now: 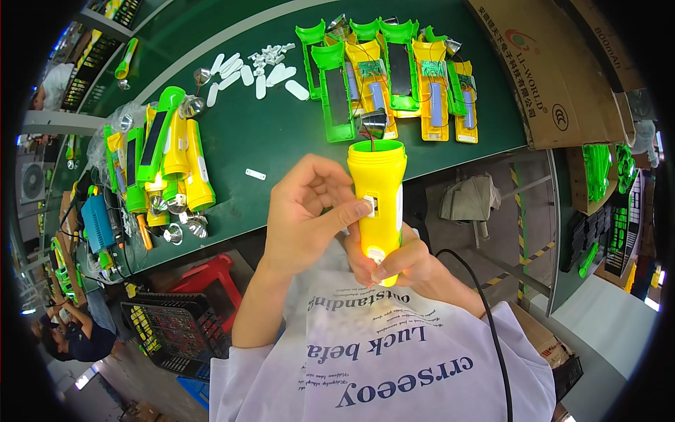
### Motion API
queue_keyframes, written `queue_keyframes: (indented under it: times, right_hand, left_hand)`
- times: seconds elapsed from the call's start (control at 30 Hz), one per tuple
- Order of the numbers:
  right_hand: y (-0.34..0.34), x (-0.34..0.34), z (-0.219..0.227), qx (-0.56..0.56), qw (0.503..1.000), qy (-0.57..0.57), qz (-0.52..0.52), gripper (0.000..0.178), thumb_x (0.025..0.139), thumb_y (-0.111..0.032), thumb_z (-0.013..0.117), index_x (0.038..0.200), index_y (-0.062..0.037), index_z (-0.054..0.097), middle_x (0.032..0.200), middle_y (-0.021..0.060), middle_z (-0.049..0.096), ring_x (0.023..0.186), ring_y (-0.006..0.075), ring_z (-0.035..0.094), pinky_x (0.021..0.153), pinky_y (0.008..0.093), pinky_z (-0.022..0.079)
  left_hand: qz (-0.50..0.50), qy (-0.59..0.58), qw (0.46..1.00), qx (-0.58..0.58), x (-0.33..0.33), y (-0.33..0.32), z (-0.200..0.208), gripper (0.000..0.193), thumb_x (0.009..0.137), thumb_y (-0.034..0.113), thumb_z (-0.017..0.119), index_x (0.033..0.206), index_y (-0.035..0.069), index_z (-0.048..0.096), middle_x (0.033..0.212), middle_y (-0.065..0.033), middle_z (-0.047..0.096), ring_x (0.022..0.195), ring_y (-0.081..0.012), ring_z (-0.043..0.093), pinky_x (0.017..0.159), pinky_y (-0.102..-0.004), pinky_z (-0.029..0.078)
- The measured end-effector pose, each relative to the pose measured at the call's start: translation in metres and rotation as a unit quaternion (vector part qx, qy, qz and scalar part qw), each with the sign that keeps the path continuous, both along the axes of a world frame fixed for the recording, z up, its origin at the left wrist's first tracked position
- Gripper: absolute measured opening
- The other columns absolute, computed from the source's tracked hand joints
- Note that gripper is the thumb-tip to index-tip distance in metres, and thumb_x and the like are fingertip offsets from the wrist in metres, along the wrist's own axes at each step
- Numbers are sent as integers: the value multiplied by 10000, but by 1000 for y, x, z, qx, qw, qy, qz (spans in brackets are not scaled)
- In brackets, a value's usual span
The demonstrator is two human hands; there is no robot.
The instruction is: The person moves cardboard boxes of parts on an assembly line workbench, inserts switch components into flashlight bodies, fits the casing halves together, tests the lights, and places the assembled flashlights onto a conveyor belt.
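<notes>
A yellow flashlight body [378, 174] with a green inner rim stands nearly upright in front of my chest, its wide mouth away from me. Around its lower end my right hand [404, 261] is closed, thumb beside a white piece [377, 254] on the housing. My left hand [309, 200] is at the flashlight's left side, its thumb pressing a small white switch piece [368, 205] at the dark slot. Some of its fingers are hidden behind the body. A silver reflector [373, 123] on wires sits at the flashlight's mouth.
Opened green and yellow flashlight shells [401, 70] with blue batteries lie at the back of the green table [246, 141]. White plastic pieces [260, 84] are scattered left of them. Assembled flashlights [165, 151] are piled at left. A cardboard box [534, 70] stands at right; a black cable [485, 302] hangs beside me.
</notes>
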State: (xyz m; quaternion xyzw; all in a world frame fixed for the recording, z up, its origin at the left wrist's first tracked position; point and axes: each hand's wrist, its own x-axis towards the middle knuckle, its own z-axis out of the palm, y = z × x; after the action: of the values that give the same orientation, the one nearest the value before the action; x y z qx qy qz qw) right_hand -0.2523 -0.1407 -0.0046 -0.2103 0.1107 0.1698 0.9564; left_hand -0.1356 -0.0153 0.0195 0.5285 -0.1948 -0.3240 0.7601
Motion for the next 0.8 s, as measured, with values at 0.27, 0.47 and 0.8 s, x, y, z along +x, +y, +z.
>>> queue_keyframes:
  times: [0.27, 0.47, 0.8]
  right_hand:
    - [1, 3, 3, 2, 1000, 0, 16, 569, 519, 68, 628, 1036, -51, 421, 683, 99, 521, 512, 194, 514, 459, 319, 423]
    - [2, 1, 1, 8, 1000, -8, 20, 574, 517, 54, 633, 1043, -46, 425, 685, 96, 525, 511, 187, 507, 465, 315, 426]
    - [3, 2, -6, -43, 999, -5, -3, 521, 539, 12, 650, 1023, -39, 462, 660, 80, 558, 529, 169, 547, 487, 297, 461]
  left_hand:
    - [-105, 182, 978, 17, 19, 2, 5, 440, 783, -9, 707, 1171, -6, 500, 1025, -79, 639, 921, -129, 636, 814, -263, 517]
    - [-120, 204, 971, 14, 17, -4, 10, 550, 768, 6, 706, 1262, -18, 465, 1098, -89, 627, 937, -132, 625, 793, -247, 506]
    - [138, -486, 854, 128, -14, 1, 7, 245, 741, -52, 739, 956, -1, 634, 902, -85, 582, 629, -116, 558, 564, -222, 461]
